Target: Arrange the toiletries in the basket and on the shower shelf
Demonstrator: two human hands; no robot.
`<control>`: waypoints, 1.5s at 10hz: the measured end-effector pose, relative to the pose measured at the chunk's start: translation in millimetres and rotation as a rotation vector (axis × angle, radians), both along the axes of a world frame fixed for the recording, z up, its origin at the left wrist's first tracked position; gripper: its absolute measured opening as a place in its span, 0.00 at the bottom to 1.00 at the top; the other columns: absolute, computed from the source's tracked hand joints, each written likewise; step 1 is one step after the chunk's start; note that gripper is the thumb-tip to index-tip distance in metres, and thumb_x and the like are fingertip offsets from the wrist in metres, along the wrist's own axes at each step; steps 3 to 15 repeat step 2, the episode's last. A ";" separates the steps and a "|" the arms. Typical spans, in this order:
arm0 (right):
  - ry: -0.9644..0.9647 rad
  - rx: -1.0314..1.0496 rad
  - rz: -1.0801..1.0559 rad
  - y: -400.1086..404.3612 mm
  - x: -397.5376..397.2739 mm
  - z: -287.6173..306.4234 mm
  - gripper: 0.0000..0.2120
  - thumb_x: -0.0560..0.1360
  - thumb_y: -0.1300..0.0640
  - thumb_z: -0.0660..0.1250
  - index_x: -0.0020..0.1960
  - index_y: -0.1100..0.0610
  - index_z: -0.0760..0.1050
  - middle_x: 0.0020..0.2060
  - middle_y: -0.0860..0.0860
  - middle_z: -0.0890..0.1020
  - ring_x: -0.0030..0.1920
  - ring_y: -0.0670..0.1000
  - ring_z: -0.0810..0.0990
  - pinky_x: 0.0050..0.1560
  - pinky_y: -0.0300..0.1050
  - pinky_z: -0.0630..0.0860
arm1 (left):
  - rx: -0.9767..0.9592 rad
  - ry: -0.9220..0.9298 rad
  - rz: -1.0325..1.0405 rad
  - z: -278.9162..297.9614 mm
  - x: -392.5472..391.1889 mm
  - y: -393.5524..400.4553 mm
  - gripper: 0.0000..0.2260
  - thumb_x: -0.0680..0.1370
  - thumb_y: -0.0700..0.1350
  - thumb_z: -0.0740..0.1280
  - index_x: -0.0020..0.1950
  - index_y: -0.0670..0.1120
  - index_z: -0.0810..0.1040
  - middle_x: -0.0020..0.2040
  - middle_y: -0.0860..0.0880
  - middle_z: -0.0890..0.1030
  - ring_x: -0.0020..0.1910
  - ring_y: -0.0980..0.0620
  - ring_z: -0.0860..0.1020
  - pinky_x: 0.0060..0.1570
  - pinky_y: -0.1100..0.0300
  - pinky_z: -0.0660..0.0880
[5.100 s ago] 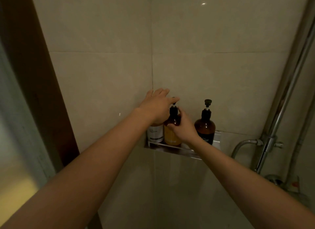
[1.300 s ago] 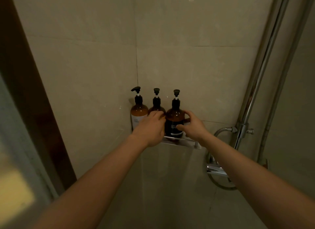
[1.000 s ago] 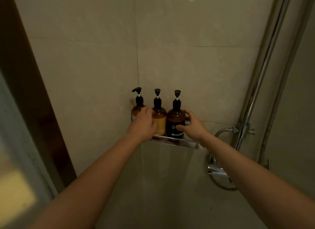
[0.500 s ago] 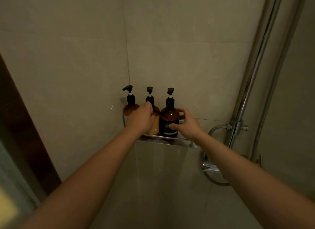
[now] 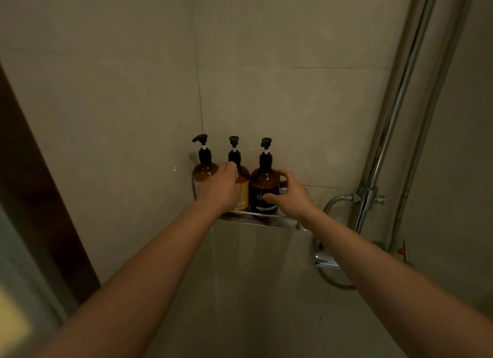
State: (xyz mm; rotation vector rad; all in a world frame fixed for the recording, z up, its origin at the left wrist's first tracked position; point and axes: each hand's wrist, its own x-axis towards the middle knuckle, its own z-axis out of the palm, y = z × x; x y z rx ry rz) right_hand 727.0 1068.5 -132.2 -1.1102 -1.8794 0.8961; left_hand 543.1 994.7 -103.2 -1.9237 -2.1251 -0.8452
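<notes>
Three pump bottles stand upright in a row on the shower shelf (image 5: 256, 220). Our left hand (image 5: 220, 188) has shifted from the right bottle (image 5: 264, 187) to curl round the middle bottle (image 5: 243, 181), the left bottle (image 5: 202, 171) just beyond it. Our right hand (image 5: 290, 196) still cups the right bottle. We judge only final straightening remains.

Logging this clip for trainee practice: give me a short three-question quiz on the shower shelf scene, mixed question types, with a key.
1. How many amber pump bottles stand on the metal corner shelf?
2. True or false: the right hand touches the dark-labelled amber bottle.
3. The left hand is on: A) the chrome shower pipe, B) the yellow-labelled middle bottle, C) the shelf only.

Key: 1. three; 2. true; 3. B
</notes>
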 end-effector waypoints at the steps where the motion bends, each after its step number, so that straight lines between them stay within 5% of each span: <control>1: -0.027 0.014 -0.018 -6.4 -2.4 2.5 0.39 0.71 0.55 0.78 0.76 0.52 0.62 0.68 0.52 0.75 0.66 0.52 0.73 0.59 0.43 0.70 | -0.005 0.091 0.036 -3.9 2.2 -12.7 0.09 0.79 0.47 0.63 0.56 0.49 0.66 0.60 0.46 0.70 0.44 0.48 0.74 0.38 0.50 0.76; 2: -0.056 0.060 -0.046 -10.4 -4.5 7.9 0.43 0.70 0.54 0.78 0.78 0.53 0.58 0.72 0.54 0.70 0.70 0.54 0.70 0.64 0.46 0.67 | 0.027 0.271 0.075 -9.3 1.4 -19.1 0.18 0.78 0.49 0.63 0.66 0.48 0.66 0.72 0.44 0.65 0.62 0.42 0.72 0.49 0.46 0.77; 15: -0.056 0.060 -0.046 -10.4 -4.5 7.9 0.43 0.70 0.54 0.78 0.78 0.53 0.58 0.72 0.54 0.70 0.70 0.54 0.70 0.64 0.46 0.67 | 0.027 0.271 0.075 -9.3 1.4 -19.1 0.18 0.78 0.49 0.63 0.66 0.48 0.66 0.72 0.44 0.65 0.62 0.42 0.72 0.49 0.46 0.77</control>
